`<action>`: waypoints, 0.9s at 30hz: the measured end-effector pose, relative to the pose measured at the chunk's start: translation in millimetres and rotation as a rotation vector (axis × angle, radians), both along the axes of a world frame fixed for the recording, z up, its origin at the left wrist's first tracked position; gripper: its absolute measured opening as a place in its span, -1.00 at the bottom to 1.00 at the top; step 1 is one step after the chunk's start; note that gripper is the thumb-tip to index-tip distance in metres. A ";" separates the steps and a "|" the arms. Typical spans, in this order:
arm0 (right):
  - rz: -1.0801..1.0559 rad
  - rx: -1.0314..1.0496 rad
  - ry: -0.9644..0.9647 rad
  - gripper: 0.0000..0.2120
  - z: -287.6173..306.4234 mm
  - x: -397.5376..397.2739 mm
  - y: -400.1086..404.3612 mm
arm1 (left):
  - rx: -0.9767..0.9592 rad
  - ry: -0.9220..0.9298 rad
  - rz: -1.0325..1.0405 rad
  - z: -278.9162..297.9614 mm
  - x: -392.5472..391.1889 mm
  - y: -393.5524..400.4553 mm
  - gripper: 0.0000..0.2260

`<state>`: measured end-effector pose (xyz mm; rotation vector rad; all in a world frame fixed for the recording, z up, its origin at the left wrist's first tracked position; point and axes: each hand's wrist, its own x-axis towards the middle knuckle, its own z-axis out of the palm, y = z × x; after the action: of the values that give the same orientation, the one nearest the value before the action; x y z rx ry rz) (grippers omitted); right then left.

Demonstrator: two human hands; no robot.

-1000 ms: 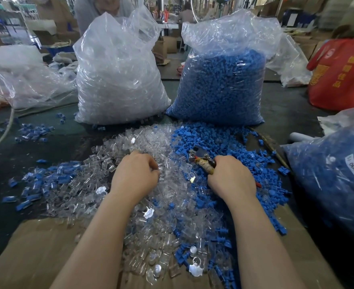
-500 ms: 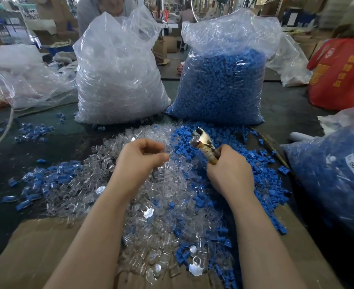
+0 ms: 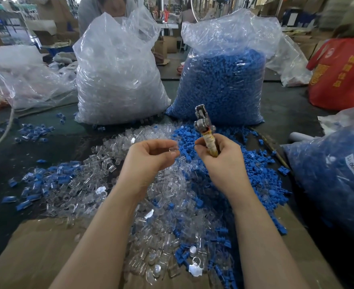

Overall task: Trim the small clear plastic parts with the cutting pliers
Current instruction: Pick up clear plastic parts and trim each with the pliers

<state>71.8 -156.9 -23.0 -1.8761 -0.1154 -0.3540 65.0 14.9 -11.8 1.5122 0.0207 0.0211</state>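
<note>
Pinching a small clear plastic part (image 3: pixel 173 150) between thumb and forefinger, the left hand (image 3: pixel 149 158) hovers above the heap of clear parts (image 3: pixel 151 205) spread over the worktable (image 3: pixel 36 142). Its other fingers curl loosely beneath. Just right of that hand, the right hand (image 3: pixel 220 161) has its fingers wrapped tight round the taped, yellowish handle of the cutting pliers (image 3: pixel 205 130), which stand nearly upright with the metal head pointing away from the person. The pliers' jaws look closed or nearly so (hard to be sure at this angle), and nothing sits between them; the clear part is near the handle but apart from the cutting head.

The heap of clear parts lies below and around both wrists, mixed along its right edge with loose blue plastic pieces (image 3: pixel 255 167). More blue pieces scatter to the left of the heap (image 3: pixel 34 130). Behind the heap stand two big transparent sacks side by side: one full of clear parts (image 3: pixel 117 80) on the left, one full of blue pieces (image 3: pixel 222 84) on the right. Right of the heap, another plastic bag of blue pieces (image 3: pixel 334 184) carries a small white label. A sheet of cardboard (image 3: pixel 36 251) lies under the near side of the heap. Beyond the sacks, a red bag (image 3: pixel 342 74) with yellow print sits far right, and another person (image 3: pixel 105 9) is at the back, partly hidden by the sack of clear parts.
</note>
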 end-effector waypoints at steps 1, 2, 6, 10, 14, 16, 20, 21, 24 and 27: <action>0.015 0.014 0.001 -0.86 1.0 -0.4 0.5 | 0.016 -0.014 0.009 0.2 -0.3 -1.9 -0.81; 0.025 0.016 0.002 -0.86 2.0 -0.8 0.9 | 0.027 -0.027 0.015 0.1 -0.7 -3.3 -0.81; 0.037 -0.021 0.017 -0.89 4.2 -2.5 2.5 | 0.072 -0.075 0.037 0.1 -1.2 -5.7 -0.82; 0.040 -0.044 0.031 -0.88 6.4 -5.1 4.4 | 0.154 -0.137 0.063 0.5 -1.5 -7.3 -0.81; 0.042 -0.074 0.030 -0.89 7.2 -5.6 5.3 | 0.180 -0.171 0.069 0.0 -1.0 -8.2 -0.78; 0.047 -0.081 0.047 -0.89 6.8 -5.1 6.0 | 0.201 -0.175 0.072 -0.3 0.3 -9.3 -0.77; 0.043 -0.116 0.065 -0.90 5.6 -3.7 8.6 | 0.256 -0.193 0.092 -1.5 1.1 -14.0 -0.77; 0.039 -0.121 0.062 -0.91 5.4 -3.4 9.1 | 0.269 -0.196 0.098 -1.7 0.8 -14.6 -0.77; 0.047 -0.087 0.061 -0.92 6.0 -3.7 9.1 | 0.259 -0.173 0.102 -0.8 -0.2 -14.7 -0.79; 0.066 -0.066 0.073 -0.95 5.7 -3.4 8.1 | 0.196 -0.142 0.089 1.0 -1.3 -14.5 -0.79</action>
<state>68.4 -148.8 -17.3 -1.9430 -0.1410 -0.2383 63.7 0.5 -10.8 1.7018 -0.0286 0.2073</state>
